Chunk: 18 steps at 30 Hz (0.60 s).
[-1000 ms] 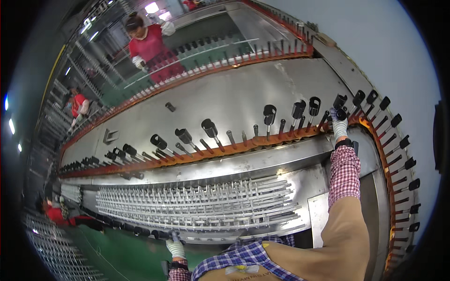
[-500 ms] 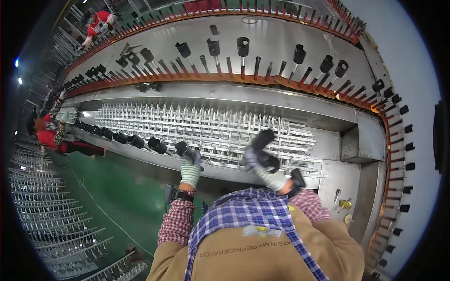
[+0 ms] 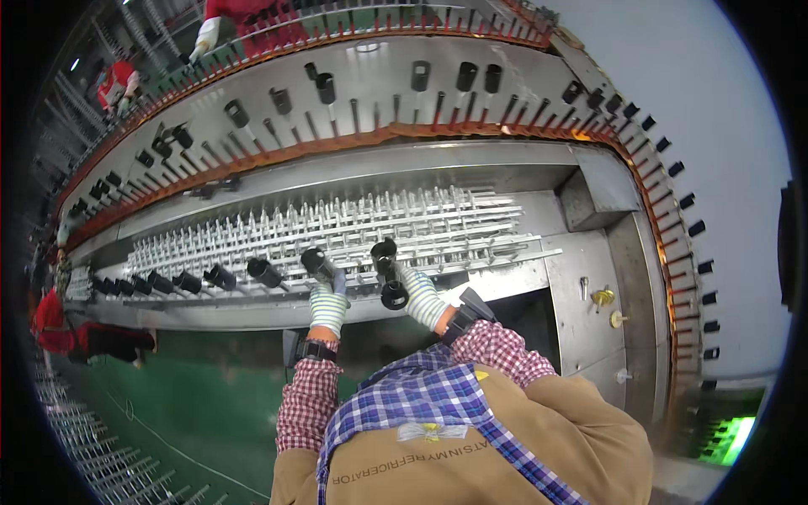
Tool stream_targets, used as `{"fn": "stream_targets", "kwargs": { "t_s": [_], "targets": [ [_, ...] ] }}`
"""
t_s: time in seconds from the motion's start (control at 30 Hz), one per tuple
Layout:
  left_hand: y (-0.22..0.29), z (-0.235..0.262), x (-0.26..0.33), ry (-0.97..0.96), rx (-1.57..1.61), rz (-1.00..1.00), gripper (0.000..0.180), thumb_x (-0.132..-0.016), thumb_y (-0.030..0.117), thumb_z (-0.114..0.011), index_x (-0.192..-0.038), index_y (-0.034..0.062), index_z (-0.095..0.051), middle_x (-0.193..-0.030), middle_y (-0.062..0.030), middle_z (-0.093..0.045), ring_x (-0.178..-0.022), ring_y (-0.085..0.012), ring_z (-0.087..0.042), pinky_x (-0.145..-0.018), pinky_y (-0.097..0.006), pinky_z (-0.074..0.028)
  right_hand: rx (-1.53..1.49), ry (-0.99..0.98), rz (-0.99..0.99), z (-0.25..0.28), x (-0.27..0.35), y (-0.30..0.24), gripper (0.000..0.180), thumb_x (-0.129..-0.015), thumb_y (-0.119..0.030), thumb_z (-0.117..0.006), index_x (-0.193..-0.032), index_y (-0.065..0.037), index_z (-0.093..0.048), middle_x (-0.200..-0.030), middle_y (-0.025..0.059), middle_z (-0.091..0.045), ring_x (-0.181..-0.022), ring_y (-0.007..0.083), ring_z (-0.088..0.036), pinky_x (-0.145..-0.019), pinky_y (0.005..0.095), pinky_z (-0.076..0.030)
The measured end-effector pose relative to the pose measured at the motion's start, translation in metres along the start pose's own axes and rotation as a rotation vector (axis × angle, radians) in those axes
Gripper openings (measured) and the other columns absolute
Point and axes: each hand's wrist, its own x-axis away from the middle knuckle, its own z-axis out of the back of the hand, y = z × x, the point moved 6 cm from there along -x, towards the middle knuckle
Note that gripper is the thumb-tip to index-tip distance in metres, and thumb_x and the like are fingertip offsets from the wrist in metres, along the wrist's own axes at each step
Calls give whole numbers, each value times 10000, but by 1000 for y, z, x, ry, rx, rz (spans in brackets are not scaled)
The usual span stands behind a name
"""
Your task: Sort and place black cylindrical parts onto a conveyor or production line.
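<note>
The left cup is a short, hollow black cylinder, tilted with its round mouth toward eleven o'clock and its lower end toward five, against the fingers of the left hand; whether they close around it is hard to tell. At three o'clock from it, well apart, the upper cup is also black and hollow, mouth toward twelve, in the grasp of the right hand. The lower cup sits at six o'clock from the upper cup, held by the same hand, its dark round opening showing.
</note>
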Motion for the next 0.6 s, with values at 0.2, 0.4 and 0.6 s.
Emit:
{"fn": "stream_targets", "kwargs": {
  "t_s": [0.2,0.4,0.6],
  "targets": [
    [-4,21,11,35,-113,-82,660,-784,557,-396,-1047,-45,-457,-559,-143,-577,-507,-250,-593,-491,-353,-483,-15,131,-284,65,34,-87,368,-807,-338,-547,-1008,-30,-544,-666,91,-578,-405,147,-503,-329,241,-381],
    [42,25,53,240,65,-257,518,-794,440,-496,-932,-59,-509,-620,-134,-532,-417,-205,-528,-370,-327,-450,142,7,-467,73,35,-37,487,-827,-435,-456,-1088,-25,-488,-619,121,-588,-483,179,-575,-438,295,-460],
    [-36,3,27,387,358,-300,355,-827,347,-516,-907,2,-538,-659,-42,-513,-397,-105,-401,-321,-244,-350,-43,-599,-179,102,63,-91,578,-854,-287,-485,-1298,-26,-223,-1014,138,-540,-765,176,-591,-605,281,-496]
  ]
}}
